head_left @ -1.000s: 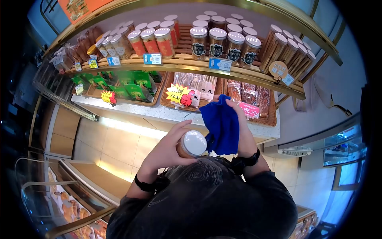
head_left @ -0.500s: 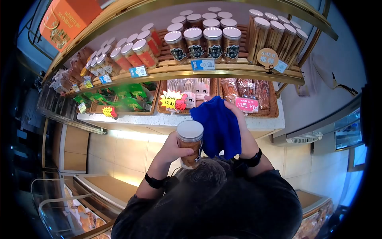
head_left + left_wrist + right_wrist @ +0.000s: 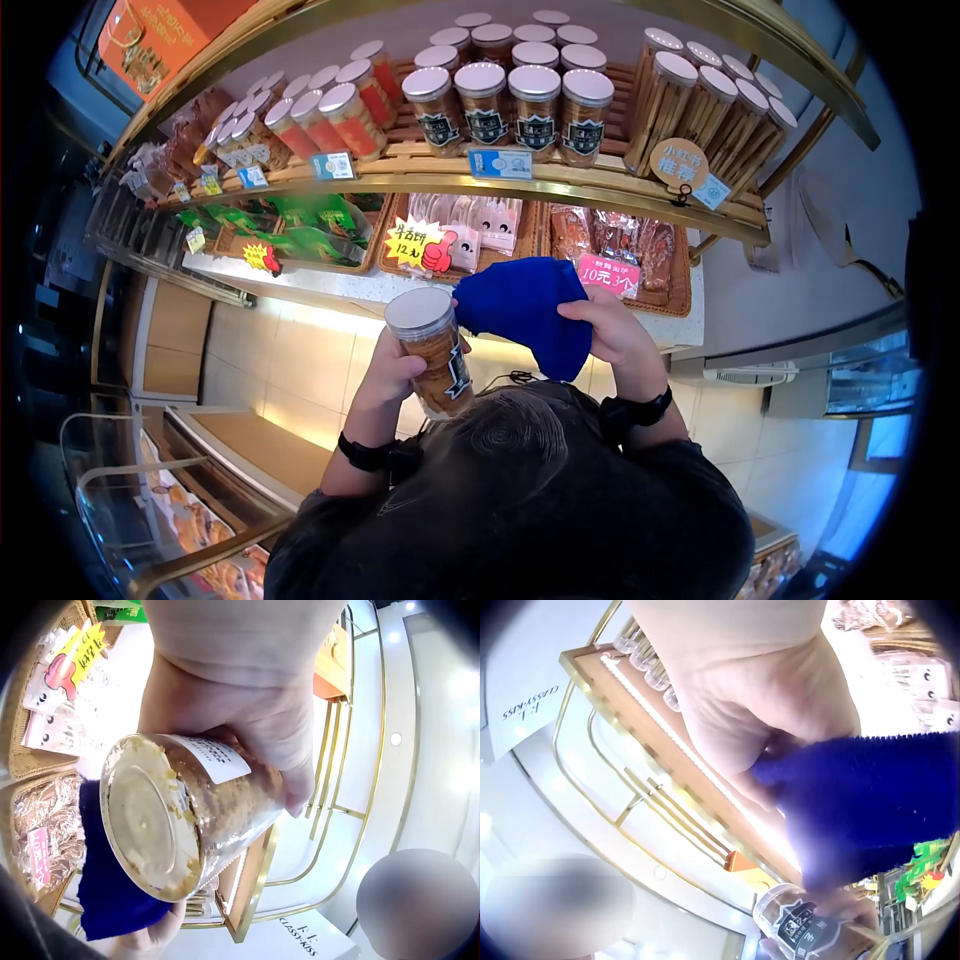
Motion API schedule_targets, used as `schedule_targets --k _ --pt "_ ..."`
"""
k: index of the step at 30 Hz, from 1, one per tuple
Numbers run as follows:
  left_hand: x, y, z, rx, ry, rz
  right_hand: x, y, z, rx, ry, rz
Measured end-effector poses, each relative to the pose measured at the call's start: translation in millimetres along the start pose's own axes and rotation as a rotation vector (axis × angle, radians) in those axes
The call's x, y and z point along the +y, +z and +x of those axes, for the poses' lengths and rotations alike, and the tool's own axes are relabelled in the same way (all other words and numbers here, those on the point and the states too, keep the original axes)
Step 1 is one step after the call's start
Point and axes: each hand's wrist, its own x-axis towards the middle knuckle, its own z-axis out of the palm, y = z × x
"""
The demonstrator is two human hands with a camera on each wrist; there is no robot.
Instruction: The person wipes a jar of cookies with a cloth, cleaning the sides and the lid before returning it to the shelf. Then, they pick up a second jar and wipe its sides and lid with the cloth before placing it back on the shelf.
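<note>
A clear jar (image 3: 435, 365) with a white lid and brown contents is gripped by the left hand (image 3: 388, 372), lid up and slightly tilted. In the left wrist view the base of the jar (image 3: 146, 817) faces the camera, with a white label on its side. A blue cloth (image 3: 525, 310) hangs from the right hand (image 3: 618, 330), pinched between thumb and fingers. The cloth's left end reaches the upper side of the jar. The right wrist view shows the cloth (image 3: 870, 799) spreading from the right hand (image 3: 765, 712), the jar (image 3: 795, 922) beyond it.
Jars with white lids (image 3: 535, 95) line a slatted shelf (image 3: 400, 165) ahead, beside tall jars of sticks (image 3: 665, 105). Below, baskets (image 3: 690, 270) of packaged food stand on a pale counter (image 3: 370, 287). An orange box (image 3: 165, 40) is at upper left, a glass-fronted case (image 3: 110, 470) at lower left.
The jar has turned from lid toward the camera to its side showing, and moved left. The cloth, earlier hanging down from the right hand, now stretches left toward the jar.
</note>
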Motion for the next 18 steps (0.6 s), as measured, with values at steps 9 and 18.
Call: schedule_targets --k 9,18 --pt "-25.2 -2.8 -0.3 0.076 -0.078 -0.079 -70.6 14.7 -15.7 0.128 -0.035 -0.605" --pt "-6.2 -25.9 9.8 -0.183 -0.117 -0.009 -92.7 51.1 -4.9 0.145 -0.075 -0.442"
